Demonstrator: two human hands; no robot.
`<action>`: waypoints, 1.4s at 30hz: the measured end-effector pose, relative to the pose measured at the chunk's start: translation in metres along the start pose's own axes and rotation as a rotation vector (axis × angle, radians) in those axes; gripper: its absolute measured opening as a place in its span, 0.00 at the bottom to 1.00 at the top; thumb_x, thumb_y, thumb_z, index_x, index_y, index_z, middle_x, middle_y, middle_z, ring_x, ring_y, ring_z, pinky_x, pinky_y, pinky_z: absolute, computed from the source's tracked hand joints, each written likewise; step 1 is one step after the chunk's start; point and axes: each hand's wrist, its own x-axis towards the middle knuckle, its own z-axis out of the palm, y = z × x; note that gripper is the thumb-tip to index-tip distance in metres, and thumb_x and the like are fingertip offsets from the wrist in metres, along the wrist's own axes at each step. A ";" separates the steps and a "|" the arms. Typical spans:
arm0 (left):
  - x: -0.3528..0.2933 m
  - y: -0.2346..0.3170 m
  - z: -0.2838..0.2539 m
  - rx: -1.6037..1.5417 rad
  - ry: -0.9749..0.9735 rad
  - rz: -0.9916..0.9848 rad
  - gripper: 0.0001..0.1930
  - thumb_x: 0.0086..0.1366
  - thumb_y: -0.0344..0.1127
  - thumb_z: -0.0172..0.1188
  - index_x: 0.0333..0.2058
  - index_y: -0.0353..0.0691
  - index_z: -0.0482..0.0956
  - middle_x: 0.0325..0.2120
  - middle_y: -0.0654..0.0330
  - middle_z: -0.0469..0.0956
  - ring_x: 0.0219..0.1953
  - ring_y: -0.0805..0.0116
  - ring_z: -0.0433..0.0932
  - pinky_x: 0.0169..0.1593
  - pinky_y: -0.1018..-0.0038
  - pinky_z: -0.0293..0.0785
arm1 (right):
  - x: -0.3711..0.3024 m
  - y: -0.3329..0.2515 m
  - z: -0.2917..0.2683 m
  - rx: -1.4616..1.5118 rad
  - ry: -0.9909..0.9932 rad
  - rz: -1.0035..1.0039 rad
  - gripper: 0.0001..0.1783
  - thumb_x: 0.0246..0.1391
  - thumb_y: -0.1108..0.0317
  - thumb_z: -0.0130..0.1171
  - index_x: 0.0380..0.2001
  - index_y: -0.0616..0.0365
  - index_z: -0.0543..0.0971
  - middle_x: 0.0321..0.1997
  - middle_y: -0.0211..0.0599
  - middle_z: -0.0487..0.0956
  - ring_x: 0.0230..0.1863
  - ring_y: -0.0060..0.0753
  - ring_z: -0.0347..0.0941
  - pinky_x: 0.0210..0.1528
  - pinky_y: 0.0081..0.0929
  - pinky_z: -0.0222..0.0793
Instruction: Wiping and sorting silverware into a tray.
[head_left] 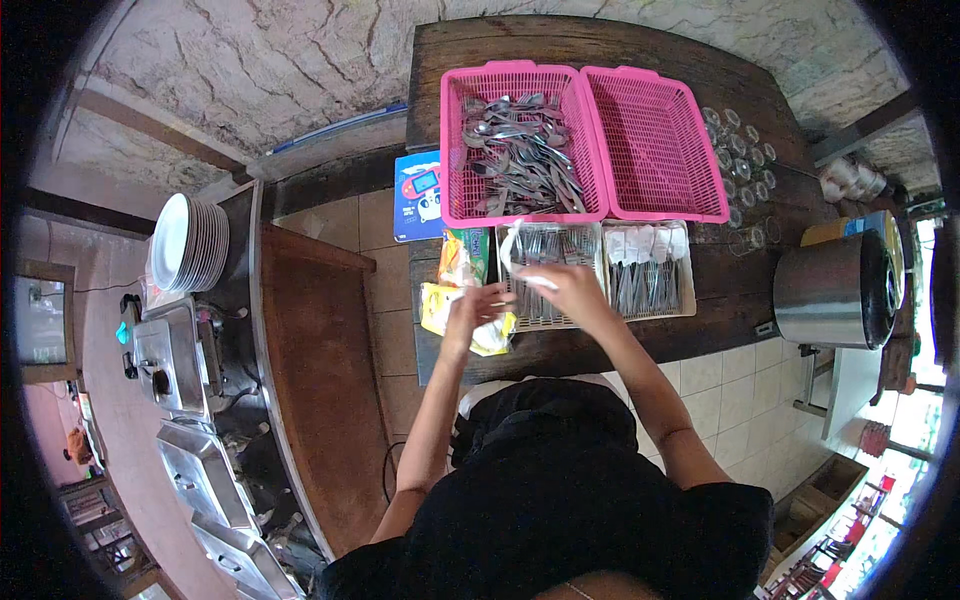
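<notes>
My right hand (pixel 567 292) is closed on a white strip, perhaps paper napkin (pixel 508 248), which curves up over the left end of a cream basket of forks (pixel 550 242). My left hand (pixel 478 308) is beside it, over a yellow-and-white plastic packet (pixel 437 308), its fingers partly bent and apart, with nothing plain in them. Right of the forks, another cream basket (pixel 690 290) holds cutlery with white paper wrapped round the ends. Behind stands a pink basket (pixel 452 150) with a heap of loose spoons and forks (pixel 525 155).
A second pink basket (pixel 650 150) stands beside the first. Several glasses (pixel 740 165) and a large steel pot (pixel 830 290) are on the right of the dark wooden table (pixel 735 295). A blue booklet (pixel 415 215) lies left. Stacked white plates (pixel 175 245) and steel chafing dishes (pixel 170 355) fill the left counter.
</notes>
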 end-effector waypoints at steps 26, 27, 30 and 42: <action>0.025 -0.005 0.006 -0.811 0.298 0.021 0.18 0.62 0.43 0.37 0.46 0.37 0.60 0.43 0.58 0.67 0.46 0.68 0.66 0.48 0.71 0.64 | -0.037 -0.015 -0.013 -0.226 -0.004 -0.297 0.08 0.30 0.73 0.55 0.21 0.55 0.72 0.23 0.25 0.66 0.29 0.23 0.66 0.23 0.17 0.67; 0.026 -0.007 0.002 -0.810 0.295 0.024 0.18 0.62 0.43 0.37 0.46 0.37 0.60 0.43 0.58 0.67 0.46 0.68 0.66 0.48 0.71 0.64 | -0.038 -0.012 -0.013 -0.239 0.023 -0.297 0.08 0.29 0.74 0.55 0.21 0.55 0.72 0.23 0.26 0.67 0.28 0.23 0.66 0.23 0.17 0.67; 0.030 -0.014 -0.009 -0.797 0.304 -0.001 0.19 0.62 0.43 0.37 0.46 0.37 0.61 0.41 0.58 0.69 0.44 0.68 0.68 0.46 0.71 0.65 | -0.034 -0.010 -0.016 -0.241 0.069 -0.292 0.09 0.27 0.75 0.56 0.20 0.57 0.71 0.24 0.27 0.68 0.28 0.24 0.66 0.23 0.17 0.66; 0.017 0.005 0.057 -1.167 -0.204 -0.090 0.28 0.59 0.52 0.39 0.47 0.30 0.57 0.45 0.49 0.62 0.48 0.58 0.63 0.53 0.66 0.59 | 0.004 -0.006 -0.027 -0.321 0.178 -0.340 0.11 0.30 0.72 0.55 0.25 0.51 0.74 0.30 0.20 0.70 0.32 0.22 0.65 0.26 0.14 0.68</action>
